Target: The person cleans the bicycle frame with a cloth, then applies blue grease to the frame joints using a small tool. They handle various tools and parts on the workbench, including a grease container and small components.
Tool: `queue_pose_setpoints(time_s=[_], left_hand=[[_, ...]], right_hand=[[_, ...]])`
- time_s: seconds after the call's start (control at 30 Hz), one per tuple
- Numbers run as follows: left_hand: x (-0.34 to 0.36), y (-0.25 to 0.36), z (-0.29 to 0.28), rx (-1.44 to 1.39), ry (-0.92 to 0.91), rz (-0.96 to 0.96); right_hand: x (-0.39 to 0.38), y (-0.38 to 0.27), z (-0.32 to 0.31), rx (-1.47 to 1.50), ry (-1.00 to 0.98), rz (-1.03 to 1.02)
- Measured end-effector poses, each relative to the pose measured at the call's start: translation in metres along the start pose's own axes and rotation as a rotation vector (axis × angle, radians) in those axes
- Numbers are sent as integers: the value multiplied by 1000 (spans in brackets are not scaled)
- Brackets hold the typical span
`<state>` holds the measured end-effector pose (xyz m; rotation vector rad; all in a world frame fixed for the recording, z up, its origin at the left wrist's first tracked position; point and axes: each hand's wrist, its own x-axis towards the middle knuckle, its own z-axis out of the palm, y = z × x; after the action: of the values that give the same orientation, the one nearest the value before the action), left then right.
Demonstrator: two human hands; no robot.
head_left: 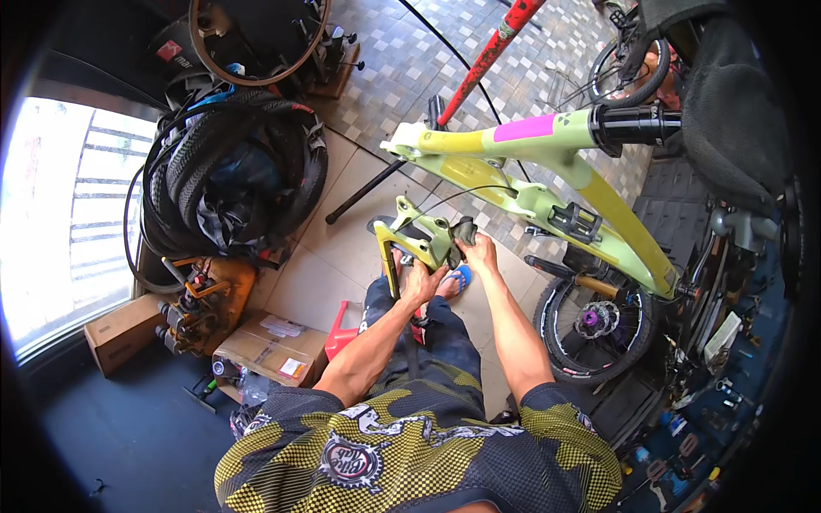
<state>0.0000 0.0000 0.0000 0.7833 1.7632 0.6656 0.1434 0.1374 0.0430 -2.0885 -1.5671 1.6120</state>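
My left hand (421,284) is closed round the lower edge of a light green bicycle rear triangle (437,243), which sits over my lap, apart from the main frame. My right hand (481,254) grips a dark grey rag (464,230) pressed against the rear triangle's right side. A thin black cable (462,190) curves from there toward the main frame. That light green bicycle frame (530,137), with yellow and pink patches, hangs just beyond my hands; its far right end is black.
A red stand post (487,64) rises behind the frame. Several tyres (205,162) are heaped at the left, near a cardboard box (272,346) and a red stool (342,332). To my right are a wheel with a disc rotor (594,329) and scattered tools (684,445).
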Motion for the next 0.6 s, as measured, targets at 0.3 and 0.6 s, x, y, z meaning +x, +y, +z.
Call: queue_pose_setpoints(time_s=[0.3, 0.6], left_hand=[[-2, -1, 2, -12, -50, -17], [-19, 4, -2, -43, -55, -19]], right_hand=[[-6, -79, 17, -771, 117, -650], [24, -99, 30, -619, 10, -26]])
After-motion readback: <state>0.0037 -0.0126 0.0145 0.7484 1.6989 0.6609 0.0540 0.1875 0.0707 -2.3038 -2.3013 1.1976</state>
